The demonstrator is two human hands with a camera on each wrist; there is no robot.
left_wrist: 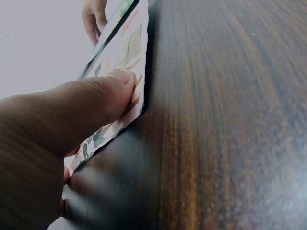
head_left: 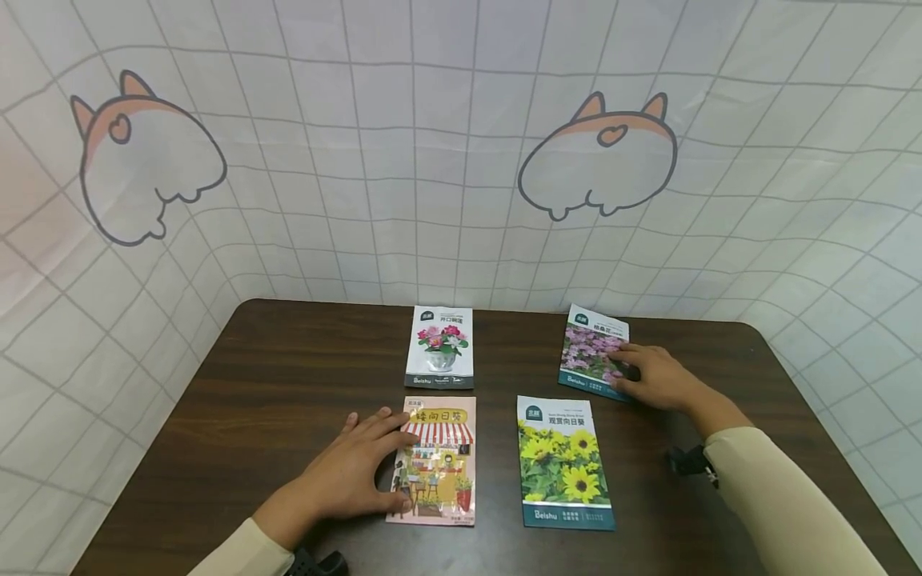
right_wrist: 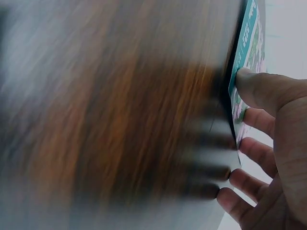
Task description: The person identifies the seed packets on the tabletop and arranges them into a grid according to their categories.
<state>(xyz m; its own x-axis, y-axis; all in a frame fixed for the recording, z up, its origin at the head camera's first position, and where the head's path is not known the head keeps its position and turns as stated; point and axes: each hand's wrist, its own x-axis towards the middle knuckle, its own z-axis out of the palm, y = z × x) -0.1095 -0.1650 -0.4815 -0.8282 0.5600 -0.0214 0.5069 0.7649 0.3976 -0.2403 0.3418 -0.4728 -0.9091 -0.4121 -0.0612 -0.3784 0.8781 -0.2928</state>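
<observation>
My left hand (head_left: 353, 472) rests on the left edge of a pink seed packet (head_left: 435, 480) with a shopfront picture. In the left wrist view its thumb (left_wrist: 110, 91) lies on the packet's printed face. At the back right, my right hand (head_left: 659, 380) touches the right side of a seed packet with purple flowers (head_left: 587, 352), which lies slightly turned. The right wrist view shows the thumb (right_wrist: 254, 84) on that packet's teal lower end, with the other fingers spread along its edge and the table.
A sunflower seed packet (head_left: 565, 464) lies right of the pink one. Behind the pink one lies a packet with pink flowers in a glass bowl (head_left: 439, 348). All rest on a dark wooden table (head_left: 310, 360). A white gridded cloth (head_left: 360, 160) stands behind and at both sides.
</observation>
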